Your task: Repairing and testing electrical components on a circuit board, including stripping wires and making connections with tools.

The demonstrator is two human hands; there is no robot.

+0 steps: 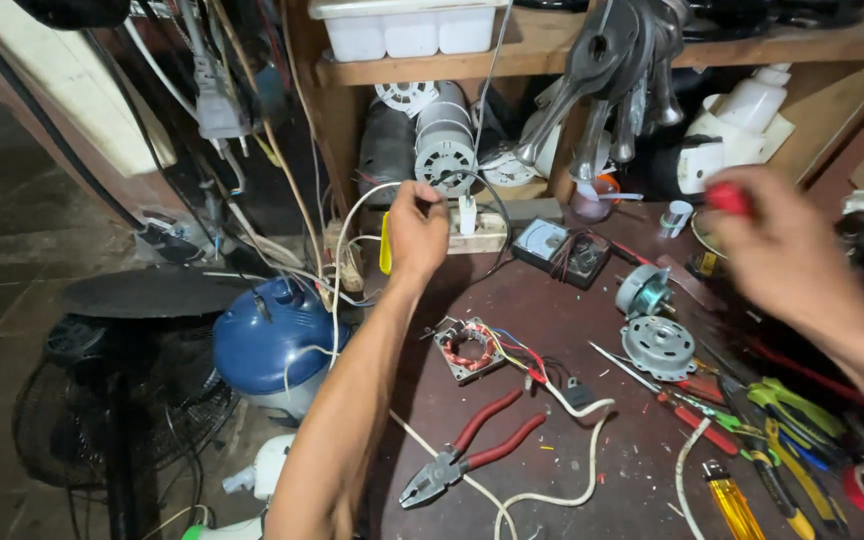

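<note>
So the left hand (416, 232) is stretched out toward 12 o'clock, grip pinched closed on a thin wire (372, 190) right by the power strip (472, 232) at the back of the counter (572, 330). The right hand (782, 250) is up at about 2 o'clock, blurred, fingers closed around something red (730, 198). Looks like a tool handle, but I can't tell for sure.

Worry number one: fingers that close to a strip with a white plug (468, 212) already in it. If any copper on that wire is bare, that's a zap.

Number two: the stator (469, 350) with its copper winding sits mid-counter, at 6 o'clock from the left hand, and its coloured leads (512, 352) run toward the white cord (582, 440). Tugging the wire could drag the whole thing or rip a lead off.

Also the forearm hangs right over the red pliers (467, 450), and the meter (560, 250) sits just beside the strip, easy to knock sideways. The blue fan housing (277, 335) sits below the counter edge at 9 o'clock, ready to snag loose cable.
</note>
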